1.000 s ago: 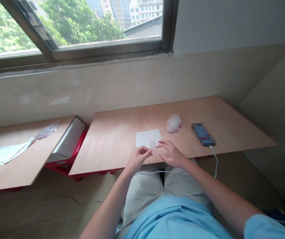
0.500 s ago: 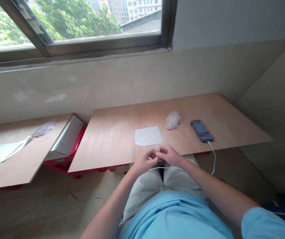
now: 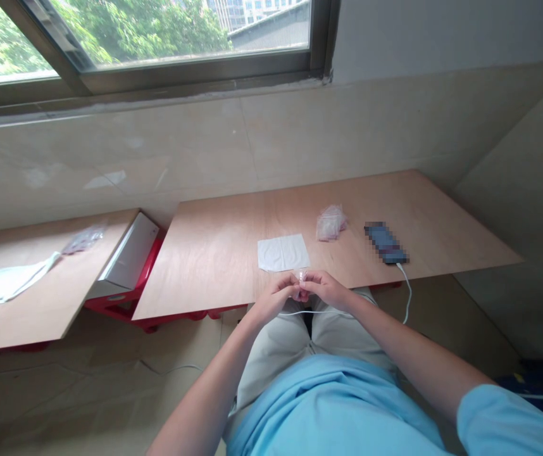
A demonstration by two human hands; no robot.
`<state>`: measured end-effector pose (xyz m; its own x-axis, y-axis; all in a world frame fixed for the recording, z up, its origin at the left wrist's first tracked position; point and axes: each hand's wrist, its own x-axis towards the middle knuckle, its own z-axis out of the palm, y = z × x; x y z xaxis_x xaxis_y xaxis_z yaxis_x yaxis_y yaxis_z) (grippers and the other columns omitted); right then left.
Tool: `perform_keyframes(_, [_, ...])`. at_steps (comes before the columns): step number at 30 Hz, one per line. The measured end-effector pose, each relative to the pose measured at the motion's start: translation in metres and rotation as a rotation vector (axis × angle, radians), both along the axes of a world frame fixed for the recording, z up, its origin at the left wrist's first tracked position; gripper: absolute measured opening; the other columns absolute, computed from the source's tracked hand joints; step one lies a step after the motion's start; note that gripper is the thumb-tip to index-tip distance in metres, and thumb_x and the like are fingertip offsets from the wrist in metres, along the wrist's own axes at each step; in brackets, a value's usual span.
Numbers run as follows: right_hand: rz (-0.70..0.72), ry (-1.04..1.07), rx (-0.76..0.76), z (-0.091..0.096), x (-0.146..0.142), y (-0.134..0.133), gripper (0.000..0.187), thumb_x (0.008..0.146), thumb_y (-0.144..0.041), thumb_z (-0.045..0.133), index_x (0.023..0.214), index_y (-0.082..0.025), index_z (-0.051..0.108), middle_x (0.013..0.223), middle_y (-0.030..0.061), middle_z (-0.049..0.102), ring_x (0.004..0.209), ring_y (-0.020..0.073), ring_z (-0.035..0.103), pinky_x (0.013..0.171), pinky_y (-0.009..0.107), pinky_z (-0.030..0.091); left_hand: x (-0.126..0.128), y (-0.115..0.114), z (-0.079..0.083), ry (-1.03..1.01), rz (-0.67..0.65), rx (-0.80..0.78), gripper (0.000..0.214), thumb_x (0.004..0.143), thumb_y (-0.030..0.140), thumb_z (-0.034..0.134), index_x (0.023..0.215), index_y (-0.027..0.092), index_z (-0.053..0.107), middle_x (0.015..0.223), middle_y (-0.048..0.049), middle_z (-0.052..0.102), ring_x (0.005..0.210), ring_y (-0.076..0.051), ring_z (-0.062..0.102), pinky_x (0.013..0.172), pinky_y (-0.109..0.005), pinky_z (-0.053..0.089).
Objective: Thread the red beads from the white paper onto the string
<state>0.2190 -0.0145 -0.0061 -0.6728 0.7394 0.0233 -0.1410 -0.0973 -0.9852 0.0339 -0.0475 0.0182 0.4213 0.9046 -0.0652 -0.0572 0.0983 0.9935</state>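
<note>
My left hand [image 3: 278, 296] and my right hand [image 3: 324, 288] meet at the near edge of the wooden table [image 3: 214, 253]. Pinched between the fingertips of both is what looks like a small clear plastic bag [image 3: 302, 277]; most of it is hidden by the fingers. Just beyond my hands a white cloth or tissue [image 3: 283, 253] lies flat. Farther back and to the right sits a loose pile of small clear plastic bags [image 3: 331, 223] with a pinkish tint.
A phone [image 3: 386, 243] lies at the right, its white cable [image 3: 409, 294] hanging over the table edge and crossing my lap. To the left, a second table [image 3: 24, 253] bears white sheets and a plastic packet [image 3: 83, 240]. Red stools [image 3: 122, 305] stand underneath.
My fingertips have shifted slightly, and more of the clear plastic shows above them. The view has tilted a little; the things on the table have stayed in place.
</note>
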Motion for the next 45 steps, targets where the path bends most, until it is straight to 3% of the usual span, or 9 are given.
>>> perform_keyframes(11, [-0.023,0.049,-0.082,-0.004,0.0,0.0,0.02,0.087,-0.033,0.065,0.075,-0.017,0.063,0.073,0.0027,0.07,0.067,0.0151,0.063,0.066,0.029,0.052,0.003,0.0,-0.007,-0.078,0.043,-0.111,0.012,0.085,0.024,0.056,0.076,0.016,0.058,0.072,-0.0016,0.063,0.076,-0.017,0.064,0.08,-0.033,0.049])
perform_keyframes(18, [-0.002,0.009,-0.042,-0.005,0.0,0.001,0.03,0.091,-0.043,0.063,0.076,-0.017,0.061,0.074,0.0029,0.069,0.066,0.0142,0.06,0.066,0.029,0.052,0.003,0.004,-0.007,0.049,0.015,0.003,0.025,0.088,0.037,0.064,0.075,0.016,0.059,0.074,-0.0038,0.064,0.076,-0.017,0.063,0.077,-0.031,0.049])
perform_keyframes(26, [-0.019,-0.032,0.001,-0.002,0.001,0.001,0.033,0.093,-0.045,0.06,0.076,-0.017,0.064,0.073,0.0031,0.069,0.067,0.0143,0.061,0.065,0.028,0.051,0.001,0.003,-0.006,0.003,0.006,-0.09,0.013,0.086,0.025,0.055,0.076,0.016,0.059,0.078,-0.0038,0.065,0.081,-0.018,0.064,0.081,-0.032,0.049])
perform_keyframes(37, [-0.013,-0.023,-0.041,-0.01,0.001,0.003,0.029,0.092,-0.04,0.059,0.075,-0.017,0.064,0.073,0.0026,0.069,0.065,0.0137,0.059,0.066,0.028,0.051,0.005,0.004,-0.015,-0.043,0.032,-0.16,0.017,0.087,0.028,0.051,0.076,0.017,0.057,0.074,-0.0027,0.064,0.076,-0.017,0.063,0.076,-0.03,0.049])
perform_keyframes(45, [-0.008,-0.102,0.023,-0.013,0.001,0.005,0.023,0.092,-0.028,0.053,0.077,-0.017,0.065,0.076,0.0033,0.07,0.066,0.0138,0.059,0.065,0.027,0.05,0.0,0.007,-0.023,0.139,0.064,-0.009,0.028,0.093,0.039,0.058,0.077,0.016,0.06,0.074,-0.0027,0.065,0.074,-0.016,0.063,0.076,-0.029,0.048])
